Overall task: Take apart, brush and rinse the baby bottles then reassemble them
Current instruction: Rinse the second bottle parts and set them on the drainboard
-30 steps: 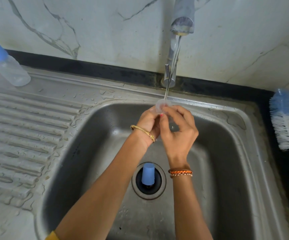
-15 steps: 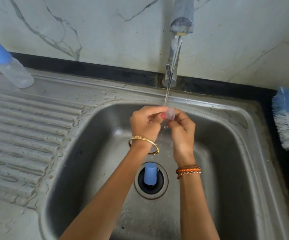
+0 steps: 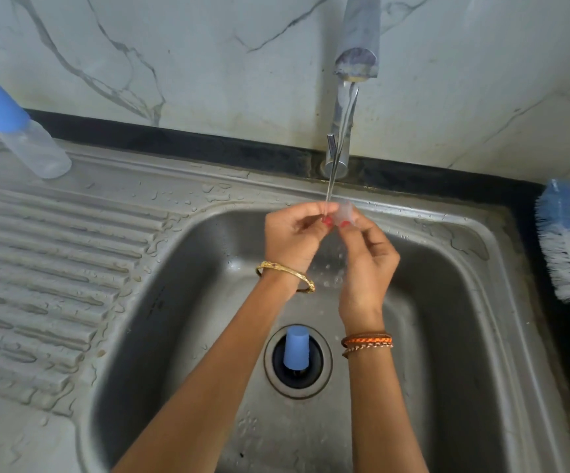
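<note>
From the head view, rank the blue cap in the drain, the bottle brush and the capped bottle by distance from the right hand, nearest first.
Measured from the right hand, which pinches the clear teat under the tap:
1. Blue cap, standing in the drain just below, slightly left.
2. Bottle brush, on the counter at the right edge.
3. Capped bottle, far left on the drainboard.

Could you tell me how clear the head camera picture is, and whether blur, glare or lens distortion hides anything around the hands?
Head view: soft, even light, no harsh glare; the wide lens bows the sink rim and tilts the bottle; the clear teat pinched between left hand and right hand is faint against the steel, its shape hard to read.
</note>
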Motion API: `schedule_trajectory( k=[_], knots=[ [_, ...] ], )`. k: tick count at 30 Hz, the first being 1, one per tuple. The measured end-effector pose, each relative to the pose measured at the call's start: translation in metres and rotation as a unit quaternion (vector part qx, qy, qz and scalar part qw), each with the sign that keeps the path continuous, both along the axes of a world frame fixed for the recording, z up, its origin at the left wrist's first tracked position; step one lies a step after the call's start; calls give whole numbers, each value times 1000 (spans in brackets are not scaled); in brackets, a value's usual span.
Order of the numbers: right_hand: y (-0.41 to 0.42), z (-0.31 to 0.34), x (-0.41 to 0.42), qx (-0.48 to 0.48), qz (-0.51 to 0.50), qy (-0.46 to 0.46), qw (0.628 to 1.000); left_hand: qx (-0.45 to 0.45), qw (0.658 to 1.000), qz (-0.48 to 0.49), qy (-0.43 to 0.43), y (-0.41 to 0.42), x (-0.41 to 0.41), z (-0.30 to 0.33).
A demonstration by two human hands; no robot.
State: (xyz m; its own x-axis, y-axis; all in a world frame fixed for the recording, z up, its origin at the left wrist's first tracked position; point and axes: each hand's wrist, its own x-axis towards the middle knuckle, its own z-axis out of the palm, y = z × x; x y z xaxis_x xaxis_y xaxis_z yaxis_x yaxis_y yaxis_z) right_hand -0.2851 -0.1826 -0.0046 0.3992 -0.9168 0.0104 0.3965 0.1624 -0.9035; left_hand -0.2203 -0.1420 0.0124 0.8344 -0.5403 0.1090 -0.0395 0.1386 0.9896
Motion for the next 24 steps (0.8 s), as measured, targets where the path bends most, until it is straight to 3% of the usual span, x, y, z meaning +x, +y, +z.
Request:
schedule_trajectory(
  k=[3,6,9,12,15,18,21,24],
  knots=[
    [-4,0,-1,157,46,-56,985,68,985,-5,-160,2,-8,1],
    [-4,2,-1,211,115,-29,970,134,958,22,-253,10,-15,-7],
    [0,6,1,216,167,-2,962,163,966,14,-198,27,-8,-12],
    [7,14,0,148,194,45,969,168,973,19,-155,49,3,-14],
    [9,22,-4,65,177,109,976,193,974,40,-109,74,8,-19],
    [9,33,-11,71,176,120,975,219,972,46,-69,102,13,-27],
    [22,36,-16,5,231,240,943,251,966,26,-48,127,17,-31],
    [42,44,-20,-107,307,343,881,267,961,9,-69,145,23,-28]
  ],
)
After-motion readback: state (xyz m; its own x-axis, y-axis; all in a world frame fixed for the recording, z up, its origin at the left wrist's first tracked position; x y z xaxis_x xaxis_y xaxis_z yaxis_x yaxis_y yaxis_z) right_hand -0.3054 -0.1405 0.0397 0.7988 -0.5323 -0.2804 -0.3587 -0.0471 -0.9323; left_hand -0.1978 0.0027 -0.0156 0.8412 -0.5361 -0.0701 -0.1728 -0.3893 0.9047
